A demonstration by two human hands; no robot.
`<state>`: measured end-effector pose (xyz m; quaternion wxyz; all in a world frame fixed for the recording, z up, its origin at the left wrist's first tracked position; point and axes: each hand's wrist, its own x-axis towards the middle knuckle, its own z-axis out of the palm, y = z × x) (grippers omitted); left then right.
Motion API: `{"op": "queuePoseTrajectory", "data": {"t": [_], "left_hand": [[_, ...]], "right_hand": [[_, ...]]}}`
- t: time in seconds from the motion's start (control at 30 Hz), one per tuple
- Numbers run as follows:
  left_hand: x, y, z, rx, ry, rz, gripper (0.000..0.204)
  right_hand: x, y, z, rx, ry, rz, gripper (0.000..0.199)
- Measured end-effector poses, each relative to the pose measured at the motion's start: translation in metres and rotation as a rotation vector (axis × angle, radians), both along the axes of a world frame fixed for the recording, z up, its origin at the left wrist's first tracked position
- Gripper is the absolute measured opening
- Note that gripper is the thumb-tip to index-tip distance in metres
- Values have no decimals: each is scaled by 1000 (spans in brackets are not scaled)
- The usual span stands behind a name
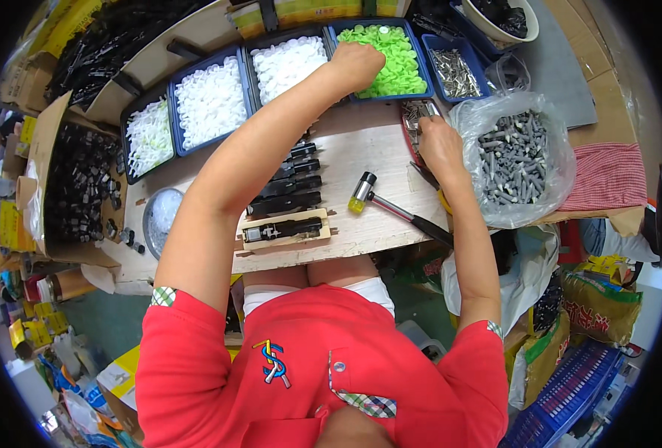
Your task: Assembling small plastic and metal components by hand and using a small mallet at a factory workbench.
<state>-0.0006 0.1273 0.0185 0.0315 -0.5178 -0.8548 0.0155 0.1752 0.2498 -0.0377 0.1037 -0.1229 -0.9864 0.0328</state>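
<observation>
Cluttered workshop; pale wooden bench [376, 157] ringed by boxes and sacks. Landmark: hammer [391, 207], lying flat on the bench. Left of it, a wooden jig [285, 230] holding a black part; beyond that, a row of black parts [290, 179]. Right hand [439, 142] just beyond the hammer, over a tray of metal pieces [414, 116]; grip cannot be told. Right of the hammer, a bag of grey pins [514, 157]. Farthest, left hand [357, 63], fingers curled, in the bin of green caps [391, 56].

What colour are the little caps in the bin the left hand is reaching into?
Bright green caps, under the left hand; the head view shows them.
</observation>
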Motion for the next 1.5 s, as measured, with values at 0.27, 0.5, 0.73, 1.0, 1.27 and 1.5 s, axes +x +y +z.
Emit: {"op": "queuePoseTrajectory", "data": {"t": [0.27,0.5,0.73,1.0,1.27,1.5], "left_hand": [[-11,-4,-12,119,-18,6,12],[-6,-22,2,610,-621,142,11],[14,-45,-19,925,-1076,361,7],[24,-6,-15,376,-253,31,20],[-3,0,-13,251,-303,-49,18],[38,-60,20,975,-1237,137,22]], "right_hand": [[9,7,1,-203,141,60,14],[14,4,8,-406,363,75,12],[6,-24,6,-527,412,134,9],[6,-27,-3,-648,367,68,10],[16,-19,0,-582,396,114,10],[30,-24,6,-1014,479,-8,12]]}}
